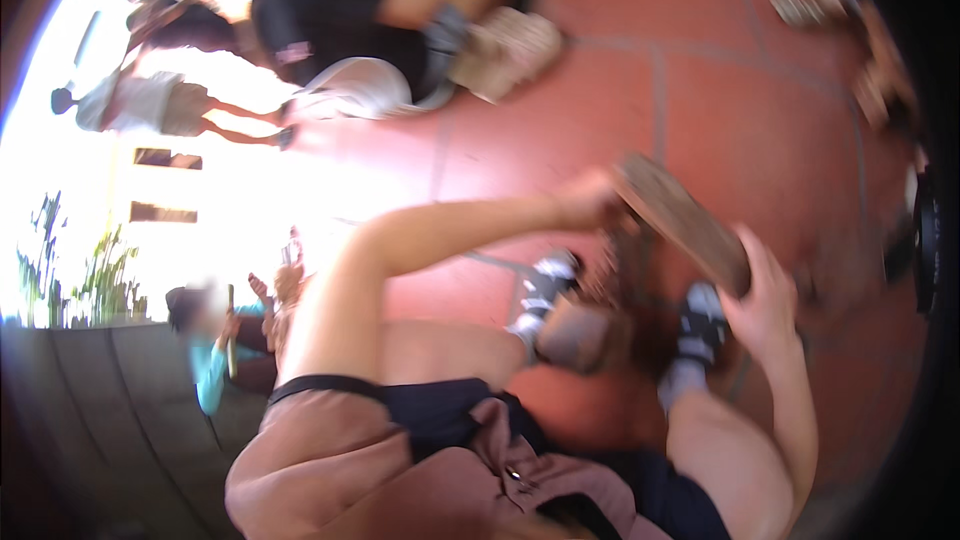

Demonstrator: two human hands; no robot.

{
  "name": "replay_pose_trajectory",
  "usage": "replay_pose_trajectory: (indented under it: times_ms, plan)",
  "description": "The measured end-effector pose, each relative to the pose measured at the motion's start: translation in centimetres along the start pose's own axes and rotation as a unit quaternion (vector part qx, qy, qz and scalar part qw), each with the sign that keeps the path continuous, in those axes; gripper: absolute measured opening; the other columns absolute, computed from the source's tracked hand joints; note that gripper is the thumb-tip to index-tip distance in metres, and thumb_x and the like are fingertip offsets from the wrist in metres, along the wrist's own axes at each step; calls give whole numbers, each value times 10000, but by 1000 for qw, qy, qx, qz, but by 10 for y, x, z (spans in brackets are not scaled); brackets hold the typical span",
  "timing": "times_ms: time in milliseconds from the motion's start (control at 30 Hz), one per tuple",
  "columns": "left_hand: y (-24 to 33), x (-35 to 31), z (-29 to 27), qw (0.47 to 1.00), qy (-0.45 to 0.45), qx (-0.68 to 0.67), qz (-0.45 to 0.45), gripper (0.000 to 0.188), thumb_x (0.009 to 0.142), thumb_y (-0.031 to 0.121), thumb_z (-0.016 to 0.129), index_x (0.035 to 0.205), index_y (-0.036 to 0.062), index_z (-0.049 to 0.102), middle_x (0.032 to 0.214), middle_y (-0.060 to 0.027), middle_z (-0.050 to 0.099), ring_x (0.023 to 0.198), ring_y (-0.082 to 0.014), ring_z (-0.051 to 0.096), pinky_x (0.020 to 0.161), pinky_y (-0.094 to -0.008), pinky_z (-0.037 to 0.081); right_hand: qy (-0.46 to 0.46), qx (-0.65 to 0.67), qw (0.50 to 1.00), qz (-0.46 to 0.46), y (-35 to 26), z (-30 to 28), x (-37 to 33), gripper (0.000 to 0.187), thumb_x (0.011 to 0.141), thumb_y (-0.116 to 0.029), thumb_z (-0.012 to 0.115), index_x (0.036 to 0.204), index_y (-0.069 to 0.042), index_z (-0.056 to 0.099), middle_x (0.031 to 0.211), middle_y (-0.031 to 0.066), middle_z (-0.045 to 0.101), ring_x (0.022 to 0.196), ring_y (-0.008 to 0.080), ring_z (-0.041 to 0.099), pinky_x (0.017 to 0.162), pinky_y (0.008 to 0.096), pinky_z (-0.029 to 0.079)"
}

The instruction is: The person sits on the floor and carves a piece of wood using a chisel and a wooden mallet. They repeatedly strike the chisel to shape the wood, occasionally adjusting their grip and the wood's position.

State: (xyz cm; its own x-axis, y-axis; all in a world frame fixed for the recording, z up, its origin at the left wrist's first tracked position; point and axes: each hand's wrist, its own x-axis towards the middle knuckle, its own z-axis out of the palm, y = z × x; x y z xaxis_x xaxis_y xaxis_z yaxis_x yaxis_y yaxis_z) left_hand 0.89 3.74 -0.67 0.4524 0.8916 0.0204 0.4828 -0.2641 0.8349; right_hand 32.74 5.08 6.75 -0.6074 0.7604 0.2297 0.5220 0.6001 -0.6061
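A long, flat brown piece (680,220) slants across in front of me between my two hands. I cannot tell whether it is wood or clay. My left hand (595,198) grips its far left end, the fingers partly hidden and smeared by motion. Around its near right end my right hand (765,300) is closed, thumb along the edge. Below the piece, between my feet, lies a brown block (580,335). Beside it a blurred dark brown thing (630,260) shows too poorly to name.
My left foot (545,290) and right foot (700,330) rest on the red tiled floor (600,100). A person in a black shirt (320,20) is at the upper left, by a pale bag-like thing (365,88). Someone with a teal sleeve (210,375) sits at the left.
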Motion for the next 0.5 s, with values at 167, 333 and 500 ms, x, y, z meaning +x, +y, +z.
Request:
replay_pose_trajectory:
  times_ms: [167, 333, 500]
  plan:
    - [24, -5, 4, 986, -90, 75, -117, 511, 675, 89, 771, 1144, 79, 568, 1137, -157, 596, 1033, -378, 576, 848, -425, 496, -41, 73, 996, 33, 0, 3, -7, 780, 631, 44, 705, 1349, -49, 415, 1215, 224, 562, 1115, 405, 554, 945, 442, 457]
    - [37, -6, 3, 992, -72, 34, -98, 508, 665, 78, 773, 1130, 79, 570, 1105, -156, 605, 997, -363, 592, 811, -433, 497, -22, 9, 999, 29, -1, -2, -7, 776, 599, 31, 717, 1314, -98, 445, 1057, 200, 593, 970, 409, 594, 817, 465, 492]
    - [36, -8, 6, 993, -54, 65, -83, 499, 665, 75, 765, 1124, 67, 570, 1062, -165, 615, 986, -363, 601, 819, -445, 499, -48, 34, 997, 49, -4, 4, -12, 786, 589, 20, 729, 1313, -103, 448, 1063, 198, 594, 971, 409, 593, 822, 468, 488]
